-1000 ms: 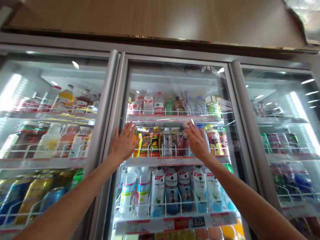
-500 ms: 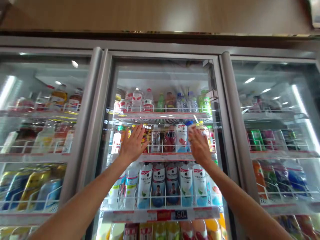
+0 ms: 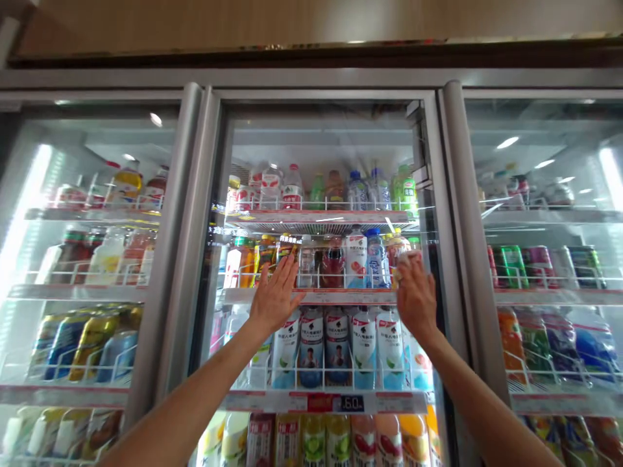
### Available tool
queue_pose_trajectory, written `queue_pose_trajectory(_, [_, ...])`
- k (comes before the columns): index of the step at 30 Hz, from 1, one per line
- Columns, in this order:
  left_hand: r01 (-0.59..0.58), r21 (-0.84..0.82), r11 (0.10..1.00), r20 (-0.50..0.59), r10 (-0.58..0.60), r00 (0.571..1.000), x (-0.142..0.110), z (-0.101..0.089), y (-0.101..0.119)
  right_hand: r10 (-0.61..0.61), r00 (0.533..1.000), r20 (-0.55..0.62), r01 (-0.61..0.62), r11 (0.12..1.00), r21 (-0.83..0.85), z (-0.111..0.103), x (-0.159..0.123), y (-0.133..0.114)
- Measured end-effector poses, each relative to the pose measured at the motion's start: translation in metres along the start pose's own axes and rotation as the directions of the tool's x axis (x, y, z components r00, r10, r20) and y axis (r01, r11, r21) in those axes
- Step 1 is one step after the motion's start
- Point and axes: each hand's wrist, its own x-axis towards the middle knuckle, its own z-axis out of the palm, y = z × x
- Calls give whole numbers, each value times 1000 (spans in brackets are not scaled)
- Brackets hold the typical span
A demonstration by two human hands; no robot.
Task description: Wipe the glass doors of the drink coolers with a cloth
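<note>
My left hand (image 3: 276, 295) lies flat with fingers stretched out against the glass door (image 3: 316, 139) of the middle fridge section. Up near the right side of that door is my right hand (image 3: 417, 295), its fingers curled over a pale, crumpled cloth (image 3: 409, 259) pressed to the glass. Most of the cloth is hidden under the fingers. Behind the pane, bottles stand in rows on wire-fronted shelves, among them a blue-capped bottle (image 3: 376, 259) just left of my right hand and white-and-blue bottles (image 3: 364, 347) below.
A metal door handle (image 3: 178, 259) runs upright on the left, and another metal upright (image 3: 479, 259) stands on the right. Side doors show cans (image 3: 95, 344) and more bottles (image 3: 586, 340). A price tag (image 3: 351, 403) hangs on a lower shelf edge. Wooden panelling (image 3: 311, 23) spans the top.
My right hand has moved to the right across the glass with the cloth. My left hand stays spread on the pane, slightly further right in view. The view has shifted a little.
</note>
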Motion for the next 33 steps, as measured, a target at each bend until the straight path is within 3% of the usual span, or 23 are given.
queue_pose_trajectory(2, [-11, -6, 1000, -5, 11, 1000, -5, -1, 8, 197, 975, -105, -198, 980, -3, -1, -1, 12])
queue_pose_trajectory(3, [-23, -14, 1000, -3, 23, 1000, -8, -1, 14, 225, 965, -137, -225, 974, 14, 0, -5, 6])
queue_pose_trajectory(5, [-40, -35, 999, 0, 40, 999, -13, 0, 26, 119, 987, -105, -115, 992, 47, 4, -20, -17])
queue_pose_trajectory(7, [-36, -55, 998, 1, 37, 999, -18, 1, 35, -119, 992, 32, 115, 989, 88, 4, -34, -33])
queue_pose_trajectory(9, [-28, -65, 998, 4, 28, 1000, -21, 2, 36, -225, 967, 120, 214, 971, 104, -3, -36, -23])
queue_pose_trajectory(10, [-25, -64, 998, 5, 25, 1000, -23, 3, 34, -181, 978, 106, 174, 982, 77, -7, -32, -9])
queue_pose_trajectory(12, [-7, -53, 999, -2, 7, 1000, -27, 4, 28, 40, 999, -11, -40, 999, 2, -15, -19, 22])
queue_pose_trajectory(13, [5, -46, 999, -7, -5, 1000, -29, 5, 24, 144, 987, -72, -146, 989, -14, -15, -12, 32])
queue_pose_trajectory(15, [27, -33, 999, -12, -27, 1000, -31, 6, 21, 216, 969, -118, -217, 976, 9, -10, -8, 26])
queue_pose_trajectory(18, [47, -26, 999, 2, -47, 999, -33, 5, 23, 43, 999, -16, -41, 993, 112, 4, -28, -31])
queue_pose_trajectory(20, [55, -26, 998, 10, -54, 998, -35, 2, 23, -143, 986, 89, 126, 976, 176, 7, -45, -64])
queue_pose_trajectory(22, [49, -21, 999, 9, -48, 999, -43, -1, 18, -270, 952, 144, 240, 951, 193, 2, -50, -67])
queue_pose_trajectory(24, [75, 2, 997, -1, -75, 997, -58, -3, 4, -207, 974, 91, 195, 973, 125, -4, -40, -44])
queue_pose_trajectory(26, [136, 39, 990, -19, -135, 991, -74, -2, -13, 6, 999, -53, -4, 999, 43, -2, -22, -23])
queue_pose_trajectory(27, [163, 54, 985, -25, -162, 987, -81, 0, -21, 98, 989, -114, -95, 995, 32, 1, -14, -22])
queue_pose_trajectory(29, [190, 68, 979, -24, -188, 982, -90, 3, -33, 127, 984, -123, -120, 991, 66, 12, -9, -46])
queue_pose_trajectory(31, [190, 66, 979, -14, -190, 982, -95, 5, -40, -33, 999, -10, 34, 990, 135, 23, -21, -95])
queue_pose_trajectory(33, [177, 58, 983, 3, -177, 984, -97, 5, -45, -273, 956, 110, 245, 946, 213, 31, -36, -143])
